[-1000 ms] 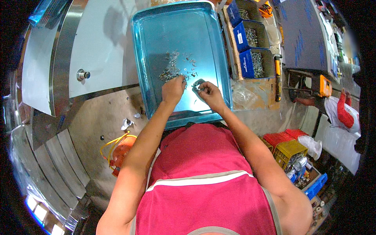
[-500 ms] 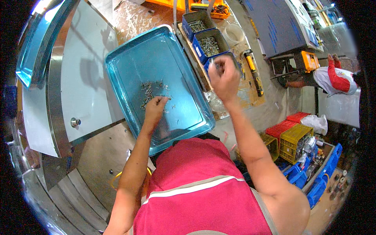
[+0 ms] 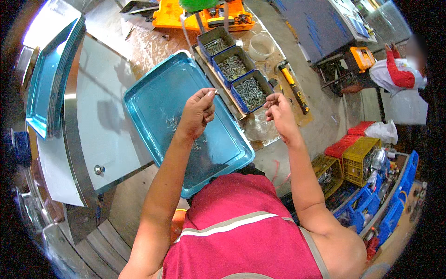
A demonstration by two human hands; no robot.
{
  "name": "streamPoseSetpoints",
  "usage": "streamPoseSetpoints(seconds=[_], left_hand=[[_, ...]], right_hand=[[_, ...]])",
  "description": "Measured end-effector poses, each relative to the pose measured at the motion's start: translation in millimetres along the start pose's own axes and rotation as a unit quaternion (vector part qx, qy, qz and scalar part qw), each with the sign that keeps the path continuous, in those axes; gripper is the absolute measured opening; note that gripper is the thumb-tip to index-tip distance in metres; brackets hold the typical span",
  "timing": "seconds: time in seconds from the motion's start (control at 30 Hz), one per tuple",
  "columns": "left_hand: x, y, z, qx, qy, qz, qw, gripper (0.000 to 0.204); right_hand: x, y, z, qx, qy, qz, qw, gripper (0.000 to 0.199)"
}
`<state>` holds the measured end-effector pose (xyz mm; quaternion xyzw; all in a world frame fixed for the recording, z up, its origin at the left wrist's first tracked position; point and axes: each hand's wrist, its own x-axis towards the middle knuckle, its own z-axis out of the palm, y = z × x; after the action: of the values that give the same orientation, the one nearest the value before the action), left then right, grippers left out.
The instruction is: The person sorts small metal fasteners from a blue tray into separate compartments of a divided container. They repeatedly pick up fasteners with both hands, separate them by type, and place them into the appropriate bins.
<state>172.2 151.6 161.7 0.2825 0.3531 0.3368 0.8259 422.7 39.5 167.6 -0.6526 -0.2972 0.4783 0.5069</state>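
My left hand (image 3: pixel 199 114) is raised over the right edge of a blue metal tray (image 3: pixel 158 86), thumb and fingertips pinched on a small screw-like metal piece (image 3: pixel 216 92). Under and beside that hand, small metal fasteners (image 3: pixel 172 123) lie loose in the tray. My right hand (image 3: pixel 281 117) hovers just right of the nearest blue bin (image 3: pixel 242 103); its fingers are loosely bent and apart, with nothing visible in them. That bin holds many small metal fasteners (image 3: pixel 251 92).
Two more blue bins (image 3: pixel 232 66) of fasteners line up behind the nearest one. A clear round tub (image 3: pixel 261 48) and a yellow-black tool (image 3: pixel 293 86) lie to their right. An orange tool case (image 3: pixel 174 15) is at the back. Crates (image 3: pixel 360 162) and another person (image 3: pixel 395 72) are at right.
My left hand has lifted from the loose fasteners and moved right with a small piece pinched in it. My right hand has come down and right from over the nearest bin, its fingers loosened.
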Motion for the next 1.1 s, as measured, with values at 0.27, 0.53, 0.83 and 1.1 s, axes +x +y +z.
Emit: streamPoseSetpoints(seconds=[0.27, 0.53, 0.83, 1.1], left_hand=[[77, 0, 24, 0.194, 0.084, 0.096, 0.973, 0.028], [56, 6, 5, -0.109, 0.052, -0.018, 0.992, 0.049], [-16, 40, -30, -0.224, 0.004, 0.009, 0.975, 0.056], [-45, 54, -29, -0.175, 0.056, 0.049, 0.982, 0.043]], right_hand=[[-12, -14, -4, 0.072, 0.061, -0.091, 0.991, 0.018], [62, -157, 56, -0.087, 0.140, -0.437, 0.884, 0.017], [223, -234, 179, -0.301, 0.202, -0.567, 0.740, 0.018], [117, -119, 120, -0.197, 0.117, -0.515, 0.826, 0.015]])
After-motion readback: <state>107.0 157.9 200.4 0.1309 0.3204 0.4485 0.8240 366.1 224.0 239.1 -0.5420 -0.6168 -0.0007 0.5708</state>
